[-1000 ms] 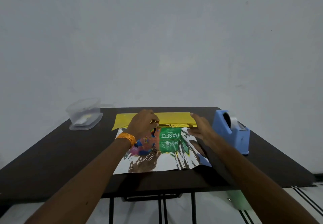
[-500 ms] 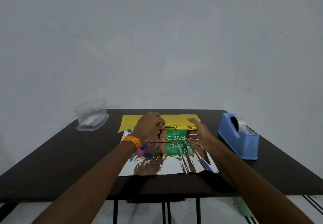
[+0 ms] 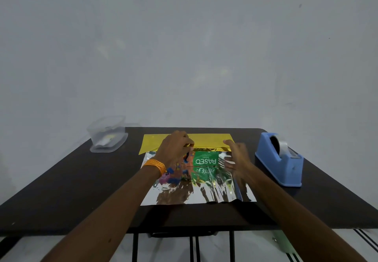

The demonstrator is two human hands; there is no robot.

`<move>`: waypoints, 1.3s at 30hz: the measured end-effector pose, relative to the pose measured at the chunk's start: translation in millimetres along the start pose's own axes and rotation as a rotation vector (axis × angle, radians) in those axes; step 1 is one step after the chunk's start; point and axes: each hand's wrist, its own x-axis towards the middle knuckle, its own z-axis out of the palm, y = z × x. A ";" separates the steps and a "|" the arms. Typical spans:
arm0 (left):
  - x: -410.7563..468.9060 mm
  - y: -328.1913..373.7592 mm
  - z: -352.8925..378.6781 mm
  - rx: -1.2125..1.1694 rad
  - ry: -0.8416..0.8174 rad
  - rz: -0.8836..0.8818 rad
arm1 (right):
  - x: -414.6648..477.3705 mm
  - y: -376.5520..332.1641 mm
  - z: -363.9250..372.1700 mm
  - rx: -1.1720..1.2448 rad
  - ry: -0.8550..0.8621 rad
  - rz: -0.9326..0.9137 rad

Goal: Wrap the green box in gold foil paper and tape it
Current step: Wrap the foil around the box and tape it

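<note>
- Your left hand (image 3: 176,149) covers the left part of the green box (image 3: 205,159), so only the green panel with white lettering and a strip of coloured print show.
- Your right hand (image 3: 237,158) is blurred. Its outline is soft, and you cannot tell whether it touches the box's right end or stands just beside it.
- The near half of the foil paper (image 3: 194,193) lies silver side up and mirrors the box and your forearms, which makes the box's near edge hard to pick out.
- What sits inside the clear plastic tub (image 3: 107,135) at the far left corner is too dim to make out.
- The table (image 3: 61,190) is cut off at the left and right edges of the view.
- The box lies on the foil, towards the far side of the sheet, just in front of a band that shows its gold face.
- Your left hand reaches in with an orange bracelet (image 3: 156,166) at the wrist. Its fingers curl over the box's far left corner, tips bunched at the far edge. You cannot tell whether they also catch the foil.
- Your right hand's fingers look straight and loosely spread, pointing away from you.
- A blue tape dispenser (image 3: 280,160) stands to the right, apart from the foil.
</note>
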 end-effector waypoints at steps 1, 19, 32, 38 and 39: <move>-0.3 -0.1 0.8 0.002 0.006 0.002 | -2.3 -0.6 -0.2 -0.134 0.120 -0.114; -17.7 -31.7 -8.5 -0.106 0.008 -0.025 | -9.0 -21.4 39.1 -1.024 -0.171 -1.041; -48.8 -91.1 -52.5 -0.304 0.032 -0.212 | -6.0 -22.5 40.1 -0.971 -0.213 -0.957; -29.2 -57.9 -48.7 -0.274 0.119 -0.139 | -5.9 -22.5 40.6 -0.969 -0.217 -0.940; -24.9 -47.3 -43.8 -0.249 0.082 -0.105 | -6.0 -22.3 41.1 -0.971 -0.215 -0.939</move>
